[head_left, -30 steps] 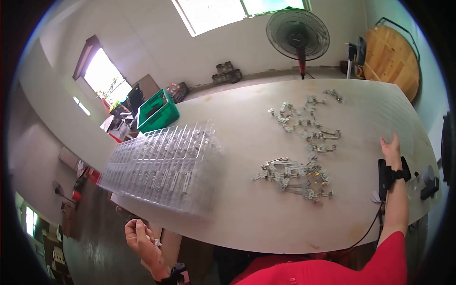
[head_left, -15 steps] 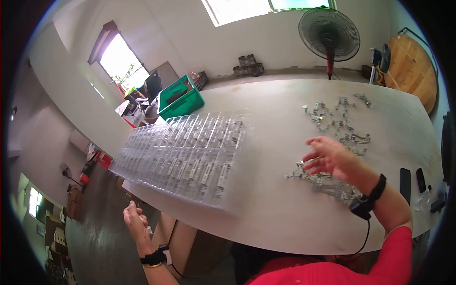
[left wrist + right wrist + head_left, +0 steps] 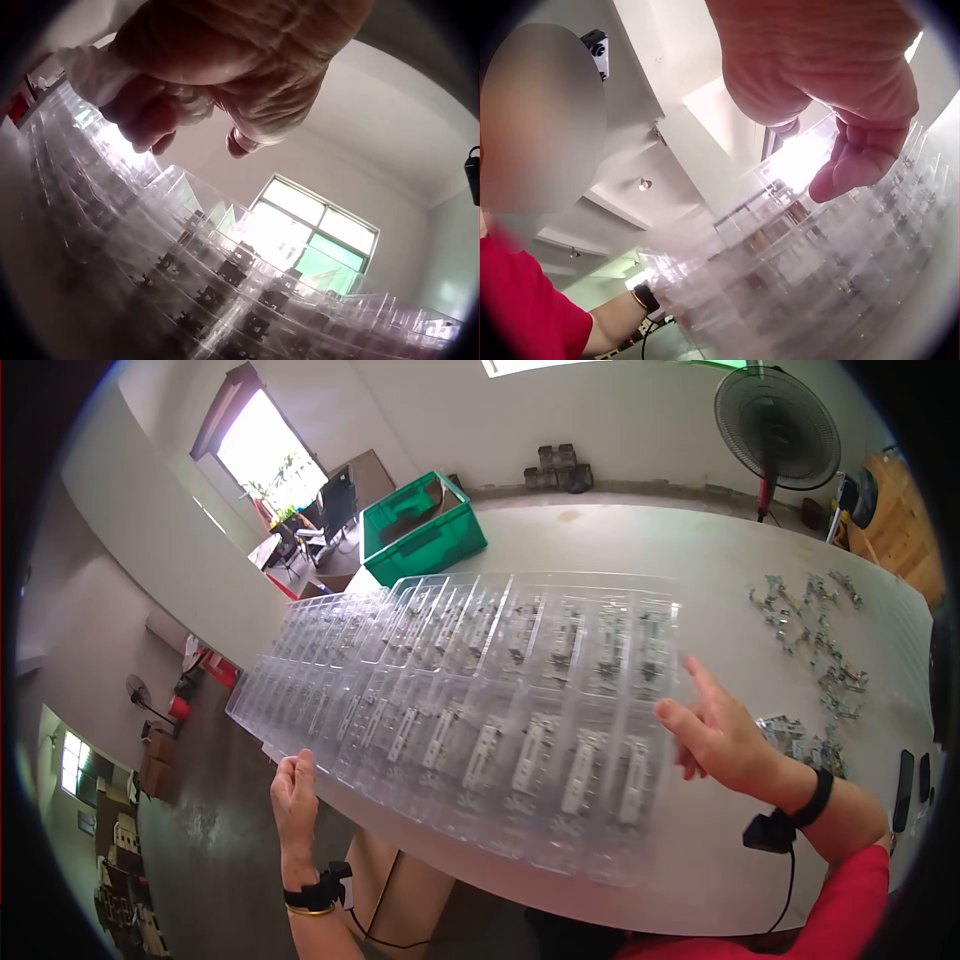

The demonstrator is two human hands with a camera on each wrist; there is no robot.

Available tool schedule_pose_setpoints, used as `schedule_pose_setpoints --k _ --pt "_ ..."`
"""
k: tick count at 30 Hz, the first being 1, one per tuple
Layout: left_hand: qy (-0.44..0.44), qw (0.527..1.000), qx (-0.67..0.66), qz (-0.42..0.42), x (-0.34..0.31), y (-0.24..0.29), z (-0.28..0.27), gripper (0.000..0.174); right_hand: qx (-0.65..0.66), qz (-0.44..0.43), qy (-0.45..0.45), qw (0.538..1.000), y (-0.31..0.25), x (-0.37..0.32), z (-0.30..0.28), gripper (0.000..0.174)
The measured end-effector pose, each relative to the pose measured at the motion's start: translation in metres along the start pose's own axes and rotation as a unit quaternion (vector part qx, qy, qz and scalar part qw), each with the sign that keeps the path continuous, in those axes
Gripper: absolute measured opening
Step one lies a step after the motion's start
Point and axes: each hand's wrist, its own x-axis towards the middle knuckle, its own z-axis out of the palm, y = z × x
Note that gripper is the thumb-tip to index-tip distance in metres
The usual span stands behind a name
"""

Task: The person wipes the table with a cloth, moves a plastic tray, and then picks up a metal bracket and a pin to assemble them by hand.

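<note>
Stacked clear plastic trays [image 3: 480, 690] stretch over the left part of the table, their narrow pockets filled with small metal hinge-like parts [image 3: 533, 752]. My left hand [image 3: 295, 795] is at the near left edge of the trays, fingers curled. In the left wrist view those fingers hold a whitish crumpled piece [image 3: 90, 75], its material unclear. Beside the right end of the trays is my right hand [image 3: 735, 745], index finger pointing forward, thumb spread, the other fingers loosely bent. It holds nothing visible. Loose metal parts [image 3: 825, 645] lie scattered beyond it, partly hidden by the hand.
A green crate [image 3: 425, 535] stands behind the trays at the table's far left. Dark phone-like objects [image 3: 904, 790] lie at the right edge. A standing fan [image 3: 775, 435] is behind the table. A cable hangs from each wrist camera; cardboard [image 3: 400, 890] stands below the near edge.
My right hand has come left from the table's right side, across the loose parts, to the trays' right end. My left hand has risen to the trays' near edge. The head view has turned left.
</note>
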Motion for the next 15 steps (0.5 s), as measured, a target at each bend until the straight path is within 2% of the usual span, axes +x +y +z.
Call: schedule_pose_setpoints --k 2,3,5,8,10,12,15 --pt "0.009 0.991 0.122 0.053 0.013 -0.01 -0.005 0.032 -0.029 0.022 0.024 0.999 -0.01 0.0 0.007 0.089" --pt "0.006 0.991 0.122 0.044 0.014 -0.006 -0.006 0.032 -0.057 0.038 0.033 0.997 -0.015 0.0 0.007 0.089" --pt "-0.056 0.996 0.067 -0.026 0.009 0.017 -0.002 0.027 -0.086 0.063 0.039 0.994 -0.021 0.004 0.008 0.09" --pt "-0.062 0.99 0.125 -0.023 0.009 0.031 0.005 0.026 -0.156 0.052 0.031 0.986 -0.03 0.005 0.005 0.092" --pt "-0.104 0.982 0.103 -0.119 0.005 0.044 0.008 0.027 -0.155 0.058 0.008 0.986 -0.039 0.004 0.0 0.092" --pt "-0.122 0.978 0.076 -0.15 0.005 0.048 0.005 0.029 -0.173 0.061 0.023 0.983 -0.036 0.002 0.004 0.091" --pt "-0.108 0.978 0.059 -0.169 0.009 0.052 0.01 0.022 -0.229 0.059 0.035 0.971 -0.042 0.003 0.007 0.088"
